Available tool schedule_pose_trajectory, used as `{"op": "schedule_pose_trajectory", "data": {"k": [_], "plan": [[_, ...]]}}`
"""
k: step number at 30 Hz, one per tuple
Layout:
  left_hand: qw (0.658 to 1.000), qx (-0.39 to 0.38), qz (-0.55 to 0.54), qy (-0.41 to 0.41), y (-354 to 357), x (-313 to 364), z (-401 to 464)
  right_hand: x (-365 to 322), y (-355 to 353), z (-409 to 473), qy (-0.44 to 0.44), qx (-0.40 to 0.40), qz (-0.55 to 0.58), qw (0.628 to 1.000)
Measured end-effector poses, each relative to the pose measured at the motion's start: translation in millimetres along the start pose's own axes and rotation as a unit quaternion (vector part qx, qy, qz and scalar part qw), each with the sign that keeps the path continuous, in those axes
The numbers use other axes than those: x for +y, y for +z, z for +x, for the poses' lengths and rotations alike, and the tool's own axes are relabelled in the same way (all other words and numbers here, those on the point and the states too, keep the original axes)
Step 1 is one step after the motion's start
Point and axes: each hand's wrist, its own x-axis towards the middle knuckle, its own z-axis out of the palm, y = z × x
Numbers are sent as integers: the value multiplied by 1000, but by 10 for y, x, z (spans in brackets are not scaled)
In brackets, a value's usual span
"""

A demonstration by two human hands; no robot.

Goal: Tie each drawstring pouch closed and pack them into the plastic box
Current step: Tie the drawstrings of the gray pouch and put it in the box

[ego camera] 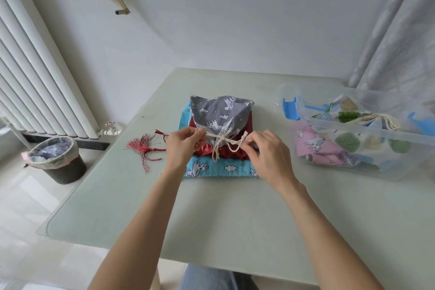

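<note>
- My left hand [184, 146] pinched one end of the cream drawstring [224, 142] and my right hand [263, 150] pinched the other, both fingers curled on cord.
- The grey pouch [219, 115] sat on the red pouch [235, 150] and blue pouch [211, 167], mid-table [211, 219].
- To do this well, I judged an even outward pull would seat the knot snug against the gathered neck.
- The plastic box [367, 139] waited near the table's right edge, holding tied pouches.
</note>
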Motion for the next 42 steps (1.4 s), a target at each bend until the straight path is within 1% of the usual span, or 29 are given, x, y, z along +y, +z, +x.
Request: {"op": "schedule_pose_trajectory", "data": {"k": [2,4,5,6,8,10,12,14,15,16,18,20,21,23,25,26,28,29,30,32,34,37,39,42], "plan": [[993,-74,79,48,-56,-20,-24,103,-72,7,31,-66,17,997],[964,-155,192,95,-153,35,-18,196,-197,14,32,-136,60,988],[952,-169,228,111,-217,71,9,224,-263,10,28,-164,76,983],[948,-162,243,127,-279,112,62,237,-323,18,21,-176,88,980],[947,-126,241,171,-378,167,187,242,-368,54,-24,-147,92,985],[940,-121,242,206,-401,164,356,206,-299,127,-96,-147,48,983],[933,-145,264,199,-374,102,581,158,-129,228,-154,-201,-20,967],[910,-193,319,184,-352,31,806,96,27,373,-164,-247,-56,953],[895,-220,343,180,-343,-7,912,67,58,475,-152,-249,-46,955],[885,-245,354,177,-335,-29,981,27,55,585,-130,-233,-7,964],[888,-260,342,165,-311,-76,1101,-9,64,852,-81,-143,73,984],[903,-237,319,166,-270,-103,1170,25,144,1160,-23,-54,92,994],[907,-216,318,171,-241,-121,1212,66,230,1319,5,-32,87,996],[906,-149,355,173,-173,-159,1300,154,460,1612,45,-32,60,997],[907,-65,390,142,-102,-180,1386,283,730,1824,75,-84,5,994],[909,-35,396,124,-78,-186,1423,361,866,1883,93,-132,-26,986],[906,-5,410,100,-59,-220,1497,499,1074,1923,144,-243,-49,958],[902,-1,422,94,-60,-242,1522,546,1130,1919,168,-280,-43,944],[895,0,438,89,-69,-263,1545,579,1166,1917,178,-295,-42,938],[883,-2,464,77,-84,-320,1577,595,1185,1922,164,-278,-77,943],[880,-4,471,60,-100,-380,1582,565,1192,1932,137,-248,-108,953],[895,-10,445,36,-116,-408,1592,519,1202,1938,138,-243,-104,955],[908,11,416,46,-112,-368,1589,501,1195,1948,136,-242,-113,954],[911,52,400,90,-71,-231,1608,462,1104,1995,117,-184,-122,968]]}}
